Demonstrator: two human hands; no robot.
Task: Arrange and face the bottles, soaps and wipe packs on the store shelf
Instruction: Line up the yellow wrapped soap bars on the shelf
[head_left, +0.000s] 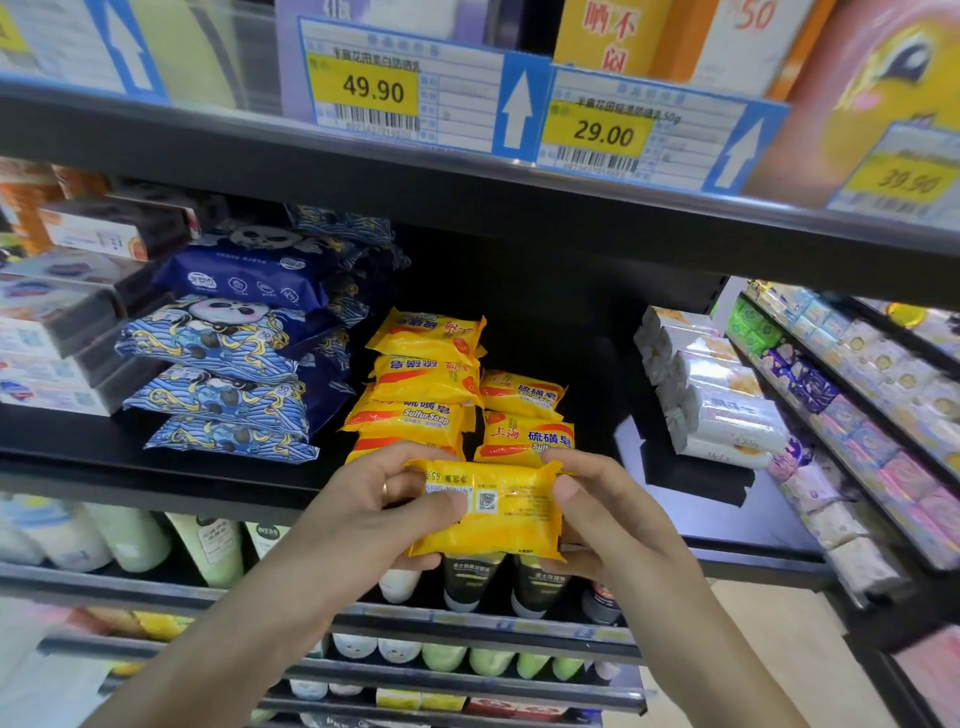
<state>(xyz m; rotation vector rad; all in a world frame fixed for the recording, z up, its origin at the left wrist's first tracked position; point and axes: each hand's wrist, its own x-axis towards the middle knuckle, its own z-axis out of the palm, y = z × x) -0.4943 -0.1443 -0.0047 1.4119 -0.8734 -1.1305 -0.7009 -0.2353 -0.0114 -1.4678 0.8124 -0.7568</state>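
Observation:
I hold a yellow sulfur soap pack (511, 514) in front of the black shelf (156, 467), its back side with a QR code facing me. My left hand (384, 512) grips its left end, thumb on top. My right hand (587, 514) grips its right end. Behind it, two stacks of the same yellow soap packs (426, 384) stand on the shelf, the left stack taller than the right stack (524, 415). Left of them lies a pile of blue panda-print wipe packs (223, 358).
Boxed soaps (57, 332) are stacked at the far left, white wrapped soaps (711, 384) at the right. Bottles and tubes (472, 582) stand on the shelves below. Price tags (410, 88) hang on the shelf edge above. A side rack (857, 405) holds more packs.

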